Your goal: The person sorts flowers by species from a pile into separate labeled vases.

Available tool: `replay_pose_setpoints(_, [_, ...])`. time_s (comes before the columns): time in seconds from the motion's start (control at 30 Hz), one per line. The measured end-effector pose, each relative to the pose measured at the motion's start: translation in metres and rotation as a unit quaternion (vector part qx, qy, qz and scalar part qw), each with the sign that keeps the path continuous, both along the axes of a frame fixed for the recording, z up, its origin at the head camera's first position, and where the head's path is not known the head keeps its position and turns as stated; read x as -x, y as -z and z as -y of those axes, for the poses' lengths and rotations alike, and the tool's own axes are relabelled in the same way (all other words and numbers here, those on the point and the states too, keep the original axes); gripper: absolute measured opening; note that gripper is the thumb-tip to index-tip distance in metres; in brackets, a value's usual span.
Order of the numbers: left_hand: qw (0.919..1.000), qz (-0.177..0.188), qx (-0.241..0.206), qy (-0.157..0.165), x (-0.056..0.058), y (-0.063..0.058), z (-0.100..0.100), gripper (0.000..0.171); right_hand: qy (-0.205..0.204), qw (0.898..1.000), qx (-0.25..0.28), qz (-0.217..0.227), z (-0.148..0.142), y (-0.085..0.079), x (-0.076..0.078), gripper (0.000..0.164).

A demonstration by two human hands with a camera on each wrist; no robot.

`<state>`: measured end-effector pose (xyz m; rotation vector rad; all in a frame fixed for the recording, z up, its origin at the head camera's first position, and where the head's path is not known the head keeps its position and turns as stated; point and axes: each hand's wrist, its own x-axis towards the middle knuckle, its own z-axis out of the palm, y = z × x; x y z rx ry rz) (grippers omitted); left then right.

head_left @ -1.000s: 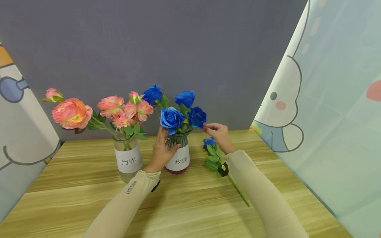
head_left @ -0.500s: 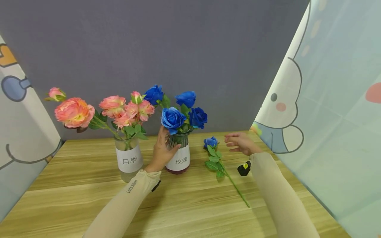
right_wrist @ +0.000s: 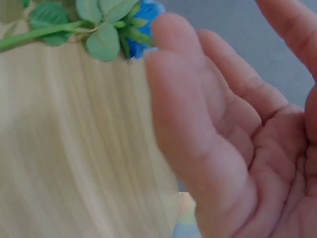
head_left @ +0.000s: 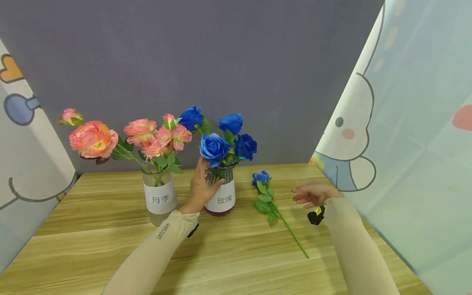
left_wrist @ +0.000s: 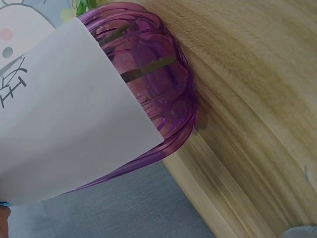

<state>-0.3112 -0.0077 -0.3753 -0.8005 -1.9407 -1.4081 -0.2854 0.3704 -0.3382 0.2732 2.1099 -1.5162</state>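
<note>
My left hand (head_left: 201, 191) grips the upper left side of a ribbed glass vase (head_left: 223, 198) with a white paper label, its thumb across the front. Several blue roses (head_left: 214, 148) stand in this vase. The left wrist view shows the vase's purple-tinted base (left_wrist: 153, 74) with stems inside. To the right, a single blue rose (head_left: 274, 205) lies on the table, bloom toward the back wall and stem toward the front. My right hand (head_left: 315, 194) hovers to the right of that rose, fingers loosely bent and holding nothing. Its palm (right_wrist: 277, 163) shows in the right wrist view.
Left of the blue roses stands another labelled glass vase (head_left: 159, 196) holding pink flowers (head_left: 139, 130) that spread leftward. A grey wall (head_left: 236, 61) rises behind the wooden table (head_left: 228, 254). Cartoon-printed panels (head_left: 413, 135) flank both sides.
My right hand has left the rightmost blue rose in the vase and moved right and toward me, its fingers loosening. My left hand has stayed on the vase.
</note>
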Motion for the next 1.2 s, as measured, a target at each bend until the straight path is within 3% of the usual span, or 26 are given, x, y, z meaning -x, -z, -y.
replay_pose_setpoints(0.2, [0.9999, 0.011, -0.001, 0.003, -0.001, 0.000, 0.000, 0.080, -0.016, 0.999, 0.026, 0.028, -0.004, 0.023, -0.005, 0.060])
replay_pose_setpoints(0.4, [1.0000, 0.008, -0.001, -0.001, -0.001, 0.001, -0.001, 0.080, -0.009, 0.999, 0.038, 0.034, -0.004, 0.049, -0.013, 0.057])
replay_pose_setpoints(0.63, [0.9999, -0.006, 0.000, -0.008, 0.000, 0.001, -0.001, 0.080, 0.015, 0.998, 0.054, 0.031, 0.005, 0.066, -0.022, 0.056])
replay_pose_setpoints(1.07, [1.0000, 0.000, 0.000, -0.006, 0.003, 0.002, 0.000, 0.081, 0.079, 0.996, -0.042, -0.012, 0.036, 0.075, -0.028, 0.048])
replay_pose_setpoints(1.2, [1.0000, -0.002, 0.002, -0.008, 0.003, 0.002, 0.000, 0.079, 0.091, 0.993, -0.076, -0.025, 0.052, 0.075, -0.029, 0.036])
